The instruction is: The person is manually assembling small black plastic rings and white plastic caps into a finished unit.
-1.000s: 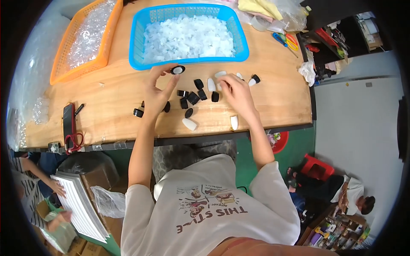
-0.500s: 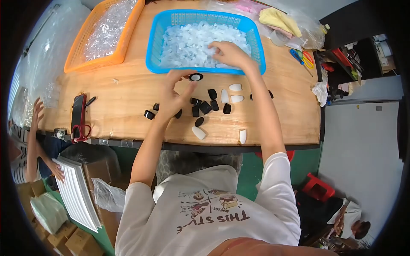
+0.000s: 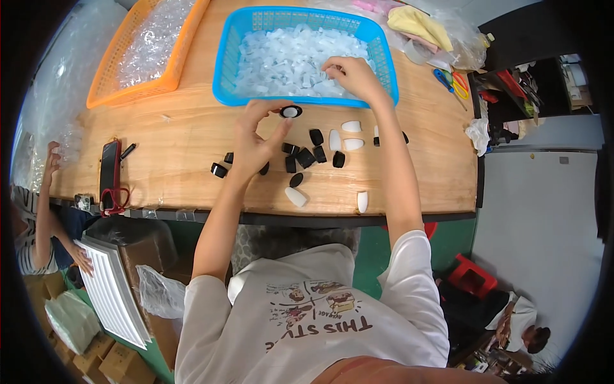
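Observation:
Between the thumb and fingertips of my left hand [image 3: 256, 131] is a black oval cap [image 3: 291, 112], its whitish inside showing. It is held above the table, just in front of the blue basket [image 3: 307, 100]. Over the right part of that basket, my right hand [image 3: 352, 73] has its fingers curled together at the heap of small translucent plastic pieces [image 3: 281, 64]. Whatever the fingertips pinch is too small to make out. Several black caps [image 3: 306, 157] lie loose between my forearms, with several white tapered oval pieces [image 3: 352, 126] beside them.
An orange basket [image 3: 134, 93] of clear plastic pieces stands at the far left. A phone [image 3: 110, 160] and red-framed glasses [image 3: 115, 200] lie near the left front edge. Scissors [image 3: 459, 83] and a yellow cloth [image 3: 419, 27] are at the far right. Another person's hand [image 3: 51, 160] is at left.
My right hand has shifted slightly over the translucent pieces, its fingers drawn closer together. My left hand still holds the black cap. The whole view has tilted a little.

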`<state>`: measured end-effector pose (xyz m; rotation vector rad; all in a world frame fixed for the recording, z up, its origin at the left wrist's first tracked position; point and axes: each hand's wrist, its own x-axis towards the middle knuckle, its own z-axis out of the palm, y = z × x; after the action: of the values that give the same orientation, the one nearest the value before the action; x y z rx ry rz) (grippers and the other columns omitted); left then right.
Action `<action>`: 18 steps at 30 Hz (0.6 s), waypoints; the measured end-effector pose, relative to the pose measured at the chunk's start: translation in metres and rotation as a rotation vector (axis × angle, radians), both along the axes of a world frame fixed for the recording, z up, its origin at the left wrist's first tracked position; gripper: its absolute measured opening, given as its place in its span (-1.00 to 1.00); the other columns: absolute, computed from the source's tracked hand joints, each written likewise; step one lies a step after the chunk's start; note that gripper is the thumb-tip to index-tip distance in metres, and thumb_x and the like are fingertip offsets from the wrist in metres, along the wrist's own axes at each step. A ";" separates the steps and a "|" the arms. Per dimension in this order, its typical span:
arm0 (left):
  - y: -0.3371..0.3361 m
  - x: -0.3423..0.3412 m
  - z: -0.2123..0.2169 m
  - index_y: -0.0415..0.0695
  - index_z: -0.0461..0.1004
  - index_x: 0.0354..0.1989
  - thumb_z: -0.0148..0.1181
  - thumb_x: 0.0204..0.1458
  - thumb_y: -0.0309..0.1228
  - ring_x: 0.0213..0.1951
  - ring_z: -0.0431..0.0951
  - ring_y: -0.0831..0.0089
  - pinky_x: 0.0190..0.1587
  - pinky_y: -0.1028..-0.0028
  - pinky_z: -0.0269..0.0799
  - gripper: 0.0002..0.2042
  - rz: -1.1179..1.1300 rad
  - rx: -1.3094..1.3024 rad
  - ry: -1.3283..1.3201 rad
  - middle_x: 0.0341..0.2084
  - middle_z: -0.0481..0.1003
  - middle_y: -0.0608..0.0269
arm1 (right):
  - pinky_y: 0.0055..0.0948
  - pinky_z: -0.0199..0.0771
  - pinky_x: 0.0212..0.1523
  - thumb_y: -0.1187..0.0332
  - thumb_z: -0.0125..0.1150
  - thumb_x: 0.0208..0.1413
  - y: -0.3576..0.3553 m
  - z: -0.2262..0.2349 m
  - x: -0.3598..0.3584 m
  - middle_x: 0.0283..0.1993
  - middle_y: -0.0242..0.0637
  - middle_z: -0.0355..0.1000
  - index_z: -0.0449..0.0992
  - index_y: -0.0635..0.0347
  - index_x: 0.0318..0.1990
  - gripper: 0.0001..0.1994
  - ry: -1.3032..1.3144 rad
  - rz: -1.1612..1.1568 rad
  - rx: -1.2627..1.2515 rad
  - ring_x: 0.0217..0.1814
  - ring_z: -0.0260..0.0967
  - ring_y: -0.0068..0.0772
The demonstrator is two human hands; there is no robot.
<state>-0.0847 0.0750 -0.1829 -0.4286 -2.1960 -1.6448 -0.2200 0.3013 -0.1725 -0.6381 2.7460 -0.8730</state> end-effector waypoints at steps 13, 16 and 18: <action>0.005 0.002 -0.001 -0.12 0.57 -0.19 0.28 -0.09 -0.50 -0.41 0.39 0.56 -0.39 0.54 0.23 -0.76 0.002 -0.031 -0.062 -0.37 0.56 0.35 | -0.53 0.39 -0.29 0.46 0.17 0.11 0.035 0.028 0.103 -0.30 -0.34 0.49 0.52 0.18 -0.18 -0.87 -0.340 0.063 -0.254 -0.29 0.42 -0.52; 0.009 0.004 -0.002 -0.13 0.56 -0.17 0.27 -0.07 -0.51 -0.49 0.37 0.60 -0.44 0.58 0.22 -0.76 -0.049 0.000 -0.105 -0.41 0.56 0.37 | -0.58 0.37 -0.37 0.47 0.14 0.12 0.030 0.000 0.115 -0.38 -0.35 0.49 0.53 0.19 -0.18 -0.87 0.009 0.109 -0.149 -0.37 0.40 -0.62; 0.010 0.003 -0.004 -0.13 0.56 -0.17 0.27 -0.07 -0.51 -0.51 0.36 0.61 -0.45 0.59 0.22 -0.75 -0.061 0.003 -0.113 -0.43 0.55 0.36 | -0.60 0.35 -0.40 0.47 0.14 0.13 0.026 -0.001 0.115 -0.40 -0.36 0.48 0.53 0.18 -0.18 -0.87 0.104 0.072 -0.108 -0.40 0.38 -0.65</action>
<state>-0.0818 0.0851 -0.1868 -0.4148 -2.2823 -1.7431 -0.1049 0.3277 -0.1735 -0.8193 2.7611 -1.0034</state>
